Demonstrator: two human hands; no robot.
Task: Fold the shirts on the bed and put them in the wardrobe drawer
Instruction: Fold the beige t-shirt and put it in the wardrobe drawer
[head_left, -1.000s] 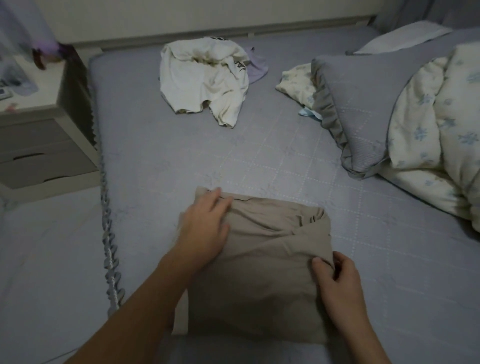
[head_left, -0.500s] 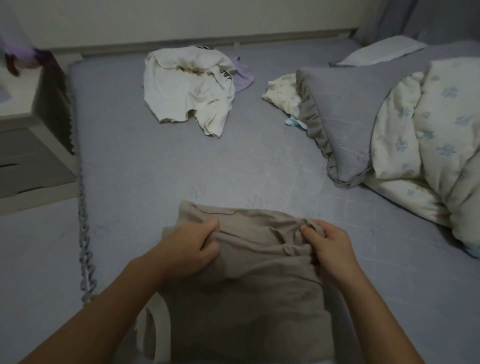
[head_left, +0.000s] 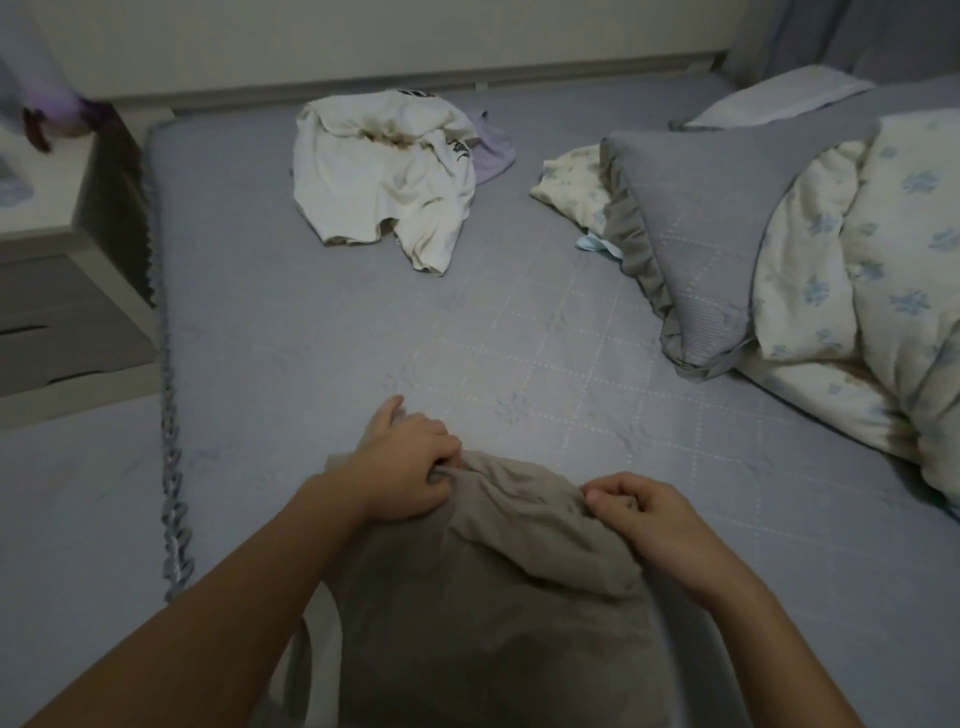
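The bed (head_left: 322, 332) fills most of the view, covered in a grey-blue quilted spread stitched in a pale dotted grid, with a ruffled trim down its left edge. At its right side a cream duvet (head_left: 883, 270) printed with small blue flowers lies bunched and puffy, overlapped by a grey quilted pillow (head_left: 691, 228) with a frilled border. Left of the bed stands a pale nightstand (head_left: 62, 291) with flat grey drawer fronts. On the bed's near edge lies the tan shirt (head_left: 483, 613), a soft matte fabric, its far edge gathered into deep wrinkles while the lower part hangs toward the viewer. Toward the far side of the bed sits a crumpled cream shirt (head_left: 384, 176) with a lilac garment (head_left: 493, 150) peeking from behind it, and a small floral cloth (head_left: 571, 182) is tucked against the pillow. The left hand (head_left: 410, 467) grips the tan shirt's far-left corner, fingers curled into the cloth; the right hand (head_left: 649, 514) pinches its far-right edge between thumb and bent fingers. Compared with half a second ago, the shirt's far edge is more bunched between the hands, and a second ago the left hand lay flat on the fabric.
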